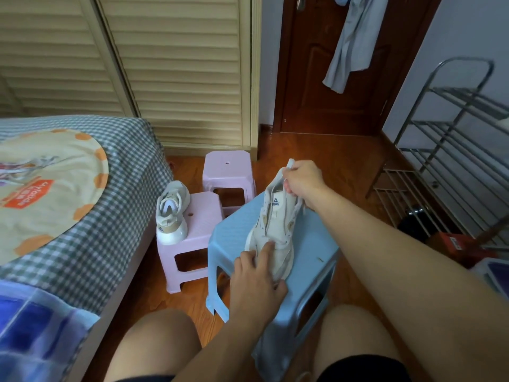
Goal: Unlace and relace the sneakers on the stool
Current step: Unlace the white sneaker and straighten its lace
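Note:
A cream sneaker [275, 224] lies on the light blue stool [316, 244] in front of me, toe toward me and tongue pointing away. My left hand [256, 274] rests on its toe with fingers spread, pressing it down. My right hand [303, 180] grips the white lace [289, 165] near the top of the tongue and holds it pulled up. The second cream sneaker [172, 213] stands heel toward me on the nearer pink stool [198, 232], untouched.
A second pink stool [228, 169] stands behind the first. A bed with a checked cover [91, 216] fills the left side. A metal shoe rack [454, 150] stands at the right, with a red box [457, 244] on the floor. My knees are at the bottom.

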The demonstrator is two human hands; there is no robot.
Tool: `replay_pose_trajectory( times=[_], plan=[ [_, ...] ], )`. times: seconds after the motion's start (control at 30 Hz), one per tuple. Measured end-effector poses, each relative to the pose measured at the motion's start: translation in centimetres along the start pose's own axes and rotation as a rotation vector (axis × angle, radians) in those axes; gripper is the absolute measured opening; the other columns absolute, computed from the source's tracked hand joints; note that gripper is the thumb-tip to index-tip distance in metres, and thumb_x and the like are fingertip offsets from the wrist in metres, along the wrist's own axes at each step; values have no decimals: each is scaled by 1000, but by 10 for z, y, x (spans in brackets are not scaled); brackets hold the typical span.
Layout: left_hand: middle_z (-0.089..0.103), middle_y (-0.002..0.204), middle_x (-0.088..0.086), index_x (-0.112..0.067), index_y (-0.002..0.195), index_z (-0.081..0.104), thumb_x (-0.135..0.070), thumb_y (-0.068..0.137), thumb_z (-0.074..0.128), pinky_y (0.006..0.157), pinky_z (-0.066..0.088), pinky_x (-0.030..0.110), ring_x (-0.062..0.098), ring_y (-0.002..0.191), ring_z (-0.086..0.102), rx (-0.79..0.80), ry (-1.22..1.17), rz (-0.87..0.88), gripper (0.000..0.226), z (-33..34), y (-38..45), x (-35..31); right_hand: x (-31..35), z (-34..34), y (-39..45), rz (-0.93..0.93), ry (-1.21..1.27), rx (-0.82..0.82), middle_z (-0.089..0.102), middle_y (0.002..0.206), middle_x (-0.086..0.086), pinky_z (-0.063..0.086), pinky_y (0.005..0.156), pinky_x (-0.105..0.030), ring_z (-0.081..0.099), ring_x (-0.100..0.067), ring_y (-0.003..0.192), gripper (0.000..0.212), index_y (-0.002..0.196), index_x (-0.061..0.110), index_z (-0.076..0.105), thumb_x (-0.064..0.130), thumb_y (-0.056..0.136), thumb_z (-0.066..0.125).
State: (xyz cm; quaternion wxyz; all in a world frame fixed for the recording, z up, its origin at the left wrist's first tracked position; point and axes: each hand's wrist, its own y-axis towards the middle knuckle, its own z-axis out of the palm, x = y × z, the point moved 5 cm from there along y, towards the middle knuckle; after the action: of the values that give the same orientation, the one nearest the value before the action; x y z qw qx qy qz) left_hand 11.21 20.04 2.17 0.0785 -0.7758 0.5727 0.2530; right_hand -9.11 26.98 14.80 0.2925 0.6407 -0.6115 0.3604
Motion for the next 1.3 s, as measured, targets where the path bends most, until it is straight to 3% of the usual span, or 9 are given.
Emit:
replay_pose_trajectory(
  times=[0.2,0.37,0.53,0.63,0.73,0.83,1.1,1.2,1.3],
  plan=[
    [40,129,5,-31,151,17,-56,88,45,97,44,33,21,111,40,60,216,55,73,-5,-10,-19,-11,-12,-17,-8,146,144,66,74,-3,49,57,-26,57,-13,61,20,113,11,70,20,98,59],
    [40,139,4,-29,153,15,-61,94,42,101,45,37,21,119,44,164,268,110,72,-16,-22,-29,4,-30,-30,82,495,231,70,95,-10,60,88,-37,68,-21,85,15,112,8,64,14,101,56],
    [49,136,8,-19,135,38,-55,96,52,102,45,45,32,123,53,154,-147,-158,54,-55,46,-28,21,-59,-46,89,533,258,70,90,-11,59,75,-32,68,-22,83,17,114,4,62,12,104,50],
    [49,139,15,-14,135,49,-47,101,46,107,42,49,35,125,48,103,-49,-119,48,-67,111,-41,20,-68,-57,120,519,295,73,97,-14,61,80,-35,72,-26,88,17,115,4,62,11,103,52],
    [61,127,15,-12,130,61,-47,99,51,104,48,45,32,115,57,280,-31,-181,48,-51,154,-46,16,-76,-62,133,535,326,74,101,-15,59,89,-40,73,-29,96,14,113,7,62,12,101,56],
    [66,117,12,-13,121,65,-48,92,59,98,54,42,27,108,62,367,-36,-260,46,-30,170,-40,12,-87,-57,139,564,338,73,98,-13,59,86,-39,73,-28,94,13,112,7,61,13,102,55],
    [67,107,7,-11,117,65,-41,97,62,87,56,33,21,98,65,357,-311,-367,36,-49,169,-54,4,-96,-40,212,605,315,70,92,-11,57,79,-35,69,-23,84,13,107,6,64,11,103,53],
    [66,107,11,-11,106,61,-32,104,53,88,51,33,21,99,61,321,-725,-444,24,-74,156,-63,11,-94,-40,223,629,321,68,89,-9,58,78,-34,67,-21,82,13,106,5,65,12,103,54],
    [64,87,8,-13,87,59,-32,107,43,87,48,36,20,88,61,345,-1083,-449,32,-110,148,-76,24,-95,-43,205,653,316,66,86,-8,57,89,-38,64,-20,81,15,106,5,65,14,104,53]
  ],
)
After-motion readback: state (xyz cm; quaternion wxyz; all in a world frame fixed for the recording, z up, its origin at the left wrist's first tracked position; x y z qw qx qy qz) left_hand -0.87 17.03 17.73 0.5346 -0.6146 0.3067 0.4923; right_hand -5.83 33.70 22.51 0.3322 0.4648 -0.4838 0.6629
